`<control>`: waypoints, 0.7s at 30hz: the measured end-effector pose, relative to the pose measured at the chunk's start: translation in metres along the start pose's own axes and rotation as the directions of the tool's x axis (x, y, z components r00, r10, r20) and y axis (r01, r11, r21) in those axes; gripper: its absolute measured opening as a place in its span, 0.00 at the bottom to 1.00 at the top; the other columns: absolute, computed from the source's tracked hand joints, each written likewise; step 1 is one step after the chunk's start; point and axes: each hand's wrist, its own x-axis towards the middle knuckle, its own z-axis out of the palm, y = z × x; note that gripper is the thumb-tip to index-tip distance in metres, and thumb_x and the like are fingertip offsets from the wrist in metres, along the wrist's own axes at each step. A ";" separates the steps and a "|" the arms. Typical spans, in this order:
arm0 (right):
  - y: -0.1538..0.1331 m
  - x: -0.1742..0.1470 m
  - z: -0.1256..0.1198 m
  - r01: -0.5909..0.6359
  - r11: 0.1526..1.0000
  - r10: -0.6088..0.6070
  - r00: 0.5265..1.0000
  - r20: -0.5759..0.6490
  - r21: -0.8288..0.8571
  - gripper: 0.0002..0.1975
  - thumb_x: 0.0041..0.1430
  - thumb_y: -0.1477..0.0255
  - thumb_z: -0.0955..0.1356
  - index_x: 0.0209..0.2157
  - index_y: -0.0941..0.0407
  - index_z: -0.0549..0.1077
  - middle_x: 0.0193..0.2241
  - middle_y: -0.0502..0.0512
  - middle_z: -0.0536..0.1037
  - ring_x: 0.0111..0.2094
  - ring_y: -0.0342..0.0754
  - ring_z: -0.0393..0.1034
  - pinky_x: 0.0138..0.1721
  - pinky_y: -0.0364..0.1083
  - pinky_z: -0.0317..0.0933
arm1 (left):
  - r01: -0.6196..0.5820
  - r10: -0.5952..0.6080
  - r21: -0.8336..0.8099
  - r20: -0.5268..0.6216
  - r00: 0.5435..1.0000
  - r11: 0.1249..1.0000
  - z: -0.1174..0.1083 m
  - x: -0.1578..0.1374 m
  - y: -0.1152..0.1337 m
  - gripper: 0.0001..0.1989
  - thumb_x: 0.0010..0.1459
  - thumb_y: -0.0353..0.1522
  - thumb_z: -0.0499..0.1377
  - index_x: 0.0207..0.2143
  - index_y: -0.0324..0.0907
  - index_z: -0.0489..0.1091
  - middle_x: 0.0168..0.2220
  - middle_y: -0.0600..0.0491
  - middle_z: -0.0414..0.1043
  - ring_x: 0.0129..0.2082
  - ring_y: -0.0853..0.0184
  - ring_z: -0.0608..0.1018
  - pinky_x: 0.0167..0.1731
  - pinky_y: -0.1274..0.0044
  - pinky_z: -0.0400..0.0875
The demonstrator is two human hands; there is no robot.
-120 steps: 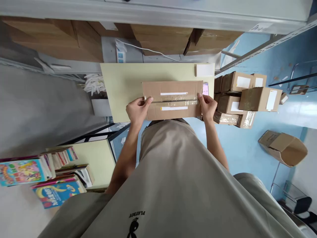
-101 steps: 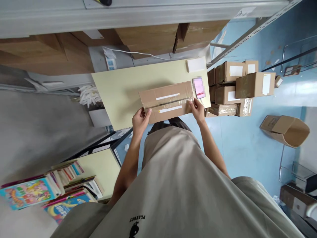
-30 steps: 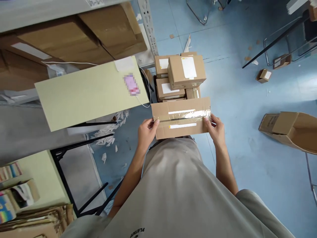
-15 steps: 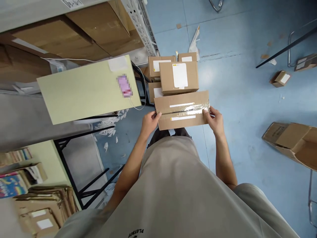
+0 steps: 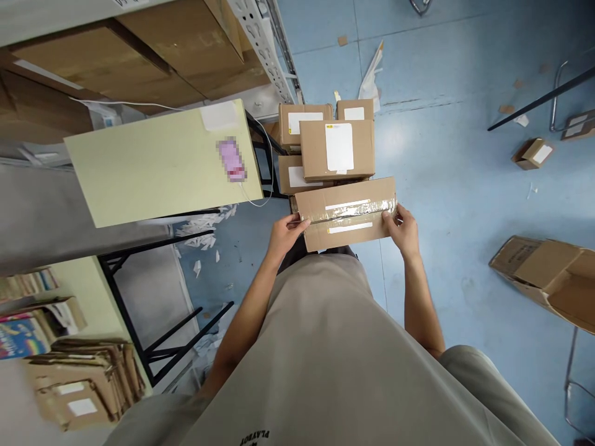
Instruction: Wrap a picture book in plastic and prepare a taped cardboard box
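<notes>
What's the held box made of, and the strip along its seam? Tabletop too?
Box: looks like brown corrugated cardboard, matte, with folded flaps and raw edges. Both the left hand and right hand grip its ends.
Seam strip: probably clear plastic packing tape; it is glossy and wrinkled, with glare.
Tabletop: smooth pale yellow-green board, maybe laminate; core not visible.

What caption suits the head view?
Both hands, left hand and right hand, hold a taped box above stacked boxes.
</notes>
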 end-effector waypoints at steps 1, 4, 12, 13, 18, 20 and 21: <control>-0.004 -0.001 -0.001 -0.004 1.000 0.004 1.000 0.006 -0.001 0.29 0.66 0.48 0.72 0.58 0.51 0.83 0.51 0.63 0.84 0.49 0.62 0.81 0.58 0.66 0.76 | -0.007 0.007 0.004 0.000 1.000 1.000 -0.001 -0.001 0.001 0.33 0.50 0.56 0.81 0.47 0.40 0.86 0.51 0.40 0.90 0.51 0.48 0.91 0.56 0.59 0.86; -0.018 -0.009 -0.008 -0.019 1.000 0.018 1.000 0.022 0.025 0.26 0.66 0.48 0.72 0.55 0.51 0.84 0.48 0.61 0.84 0.48 0.60 0.81 0.57 0.64 0.76 | -0.033 0.034 0.033 -0.022 0.999 0.999 -0.003 -0.006 0.009 0.33 0.51 0.57 0.79 0.46 0.41 0.87 0.51 0.41 0.90 0.49 0.49 0.91 0.56 0.59 0.87; -0.063 -0.033 -0.055 -0.067 0.997 0.064 0.995 -0.078 -0.035 0.30 0.65 0.43 0.75 0.57 0.50 0.87 0.49 0.61 0.87 0.46 0.60 0.82 0.57 0.65 0.76 | -0.210 0.219 0.224 -0.017 0.976 0.952 -0.015 -0.026 0.054 0.25 0.66 0.55 0.69 0.44 0.44 0.89 0.46 0.45 0.88 0.44 0.55 0.89 0.47 0.66 0.84; -0.070 -0.037 -0.063 -0.062 0.997 0.058 0.994 -0.087 -0.045 0.30 0.66 0.43 0.75 0.57 0.50 0.88 0.49 0.60 0.87 0.46 0.60 0.82 0.57 0.64 0.76 | -0.229 0.238 0.251 -0.006 0.971 0.940 -0.017 -0.029 0.061 0.24 0.66 0.55 0.69 0.43 0.44 0.88 0.45 0.46 0.88 0.43 0.56 0.89 0.46 0.67 0.84; -0.119 -0.074 -0.110 -0.009 0.997 -0.007 0.981 -0.192 -0.078 0.27 0.66 0.45 0.77 0.55 0.50 0.89 0.45 0.58 0.87 0.44 0.58 0.82 0.53 0.61 0.77 | -0.317 0.308 0.273 0.079 0.948 0.908 -0.024 -0.057 0.116 0.21 0.71 0.53 0.68 0.42 0.45 0.87 0.42 0.49 0.85 0.40 0.60 0.86 0.43 0.70 0.83; -0.142 -0.093 -0.130 0.039 0.992 -0.073 0.953 -0.294 -0.121 0.23 0.67 0.47 0.78 0.53 0.47 0.90 0.41 0.55 0.85 0.43 0.58 0.80 0.51 0.61 0.76 | -0.399 0.384 0.272 0.107 0.917 0.876 -0.029 -0.071 0.143 0.19 0.73 0.51 0.68 0.43 0.45 0.87 0.41 0.51 0.83 0.39 0.62 0.85 0.43 0.71 0.84; -0.152 -0.100 -0.138 0.078 0.986 -0.126 0.925 -0.358 -0.144 0.20 0.68 0.49 0.78 0.52 0.46 0.90 0.40 0.54 0.84 0.42 0.58 0.80 0.51 0.61 0.76 | -0.450 0.437 0.273 0.111 0.893 0.850 -0.032 -0.078 0.157 0.18 0.74 0.50 0.68 0.44 0.46 0.87 0.41 0.51 0.83 0.40 0.62 0.85 0.44 0.72 0.84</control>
